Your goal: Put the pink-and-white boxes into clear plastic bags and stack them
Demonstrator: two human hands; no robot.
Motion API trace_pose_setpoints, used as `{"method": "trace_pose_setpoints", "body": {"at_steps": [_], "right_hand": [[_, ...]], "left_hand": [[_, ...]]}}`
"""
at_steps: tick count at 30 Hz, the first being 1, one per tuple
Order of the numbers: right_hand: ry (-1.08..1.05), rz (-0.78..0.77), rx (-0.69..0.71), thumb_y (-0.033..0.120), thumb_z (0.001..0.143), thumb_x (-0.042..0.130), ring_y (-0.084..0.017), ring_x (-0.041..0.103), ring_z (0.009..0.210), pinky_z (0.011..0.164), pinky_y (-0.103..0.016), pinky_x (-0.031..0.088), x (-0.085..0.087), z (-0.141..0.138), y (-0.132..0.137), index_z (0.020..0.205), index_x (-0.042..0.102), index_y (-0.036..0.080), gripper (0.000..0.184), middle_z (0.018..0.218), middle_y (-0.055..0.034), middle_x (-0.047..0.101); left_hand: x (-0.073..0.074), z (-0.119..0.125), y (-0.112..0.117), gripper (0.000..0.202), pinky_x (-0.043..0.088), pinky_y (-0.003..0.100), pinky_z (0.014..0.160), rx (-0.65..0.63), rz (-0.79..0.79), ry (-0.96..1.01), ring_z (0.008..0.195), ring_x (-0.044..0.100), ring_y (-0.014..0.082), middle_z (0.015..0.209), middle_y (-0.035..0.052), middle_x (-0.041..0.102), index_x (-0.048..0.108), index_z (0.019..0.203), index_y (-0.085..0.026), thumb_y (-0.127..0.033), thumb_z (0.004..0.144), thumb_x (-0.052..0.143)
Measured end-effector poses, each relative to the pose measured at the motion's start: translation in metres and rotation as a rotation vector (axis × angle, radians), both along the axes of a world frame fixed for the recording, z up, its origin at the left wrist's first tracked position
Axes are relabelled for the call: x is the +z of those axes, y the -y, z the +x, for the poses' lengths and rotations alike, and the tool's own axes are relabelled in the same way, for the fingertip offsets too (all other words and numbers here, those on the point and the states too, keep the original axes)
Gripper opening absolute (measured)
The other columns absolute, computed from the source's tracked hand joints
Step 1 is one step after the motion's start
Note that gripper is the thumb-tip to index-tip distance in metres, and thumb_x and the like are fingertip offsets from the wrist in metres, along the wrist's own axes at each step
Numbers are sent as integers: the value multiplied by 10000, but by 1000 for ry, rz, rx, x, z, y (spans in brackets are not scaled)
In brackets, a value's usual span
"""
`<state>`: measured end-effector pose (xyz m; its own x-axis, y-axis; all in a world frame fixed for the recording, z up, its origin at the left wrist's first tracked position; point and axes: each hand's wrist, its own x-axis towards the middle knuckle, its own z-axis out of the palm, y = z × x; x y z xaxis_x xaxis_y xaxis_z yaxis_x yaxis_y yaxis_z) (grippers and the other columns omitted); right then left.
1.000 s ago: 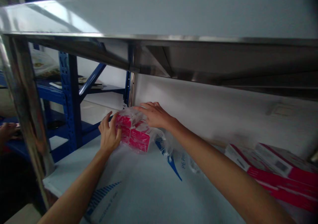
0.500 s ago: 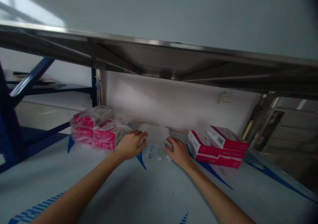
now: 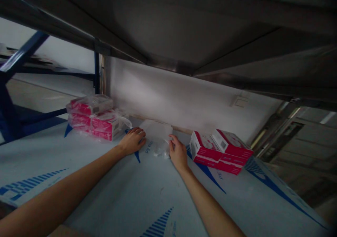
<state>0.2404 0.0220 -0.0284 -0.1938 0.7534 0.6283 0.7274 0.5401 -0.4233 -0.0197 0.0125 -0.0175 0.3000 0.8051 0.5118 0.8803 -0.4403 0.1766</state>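
Both my arms reach deep onto a lower shelf [image 3: 147, 198] covered in white film with blue print. My left hand [image 3: 132, 141] rests with its fingers curled on the left edge of a clear plastic bag [image 3: 157, 138] lying flat near the back wall. My right hand [image 3: 178, 152] grips the bag's right edge, fingers closed on the film. Just left of my left hand sits a plastic-wrapped bundle of red and white boxes [image 3: 94, 117]. Right of my right hand lie several loose red and white boxes [image 3: 219, 149], stacked.
A steel shelf underside [image 3: 184, 26] hangs low overhead. A white wall [image 3: 179, 100] closes the back. A blue rack frame [image 3: 15, 75] stands to the left, and a steel upright [image 3: 102, 74] marks the back left corner. A doorway area [image 3: 289, 135] shows at the right.
My hands left the wrapped bundle of boxes and moved right onto the clear bag. The view tilted up under the upper shelf and shifted right, revealing the loose boxes.
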Motion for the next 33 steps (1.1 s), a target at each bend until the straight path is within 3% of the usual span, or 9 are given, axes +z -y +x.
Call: {"method": "trace_pose_setpoints", "body": {"at_steps": [5,9,12,16,19,22,27,33], "right_hand": [[-3,70,65,165,964,416,-242,685,1000,932,-385,519,0,-2,4,1232,635,197,348,1058,-105,725],[42,97,134,60,880,431,-225,664,984,931,-360,509,2,-4,8,968,714,214,334,1001,-76,714],[69,104,76,76,830,516,-228,659,926,897,-350,510,4,-6,11,857,717,206,241,918,-67,716],[74,119,-13,129,816,586,-234,658,929,896,-350,507,3,-9,12,868,728,197,166,930,-71,726],[67,124,-46,154,856,584,-232,663,943,905,-355,508,2,-8,11,926,734,191,170,973,-77,726],[59,124,-56,133,893,547,-226,669,954,901,-349,513,2,-5,9,989,732,184,215,998,-83,720],[34,135,-47,95,920,492,-214,674,964,907,-354,519,2,-1,10,1055,723,185,283,1036,-84,718],[54,143,7,41,880,487,-201,669,998,942,-343,514,1,2,13,1055,729,188,333,1079,-76,708]], "left_hand": [[-5,-5,-3,251,446,465,1068,23,-14,22,1175,609,307,1028,143,714,700,988,-218,-353,951,492],[-4,-3,-1,307,452,463,1059,53,-39,10,1208,607,321,1048,161,722,714,973,-193,-375,963,467],[-1,-2,0,369,492,441,992,72,-63,-11,1089,668,303,1018,150,721,722,922,-189,-387,978,416],[2,1,0,350,518,393,926,84,-92,-31,956,699,265,988,123,725,720,918,-195,-369,967,420],[1,1,-2,323,487,402,997,77,-98,-36,1129,648,287,1173,145,697,705,1044,-184,-350,957,442],[-3,0,-4,347,444,474,1054,70,-101,-35,1286,543,350,1290,184,638,682,1118,-159,-374,943,474],[-8,-3,-8,321,487,463,995,50,-91,-18,1167,620,342,1131,186,690,689,1027,-139,-377,926,500],[7,1,-6,328,512,437,971,102,7,39,1079,666,316,1138,156,691,701,1069,-145,-329,946,458]]}}
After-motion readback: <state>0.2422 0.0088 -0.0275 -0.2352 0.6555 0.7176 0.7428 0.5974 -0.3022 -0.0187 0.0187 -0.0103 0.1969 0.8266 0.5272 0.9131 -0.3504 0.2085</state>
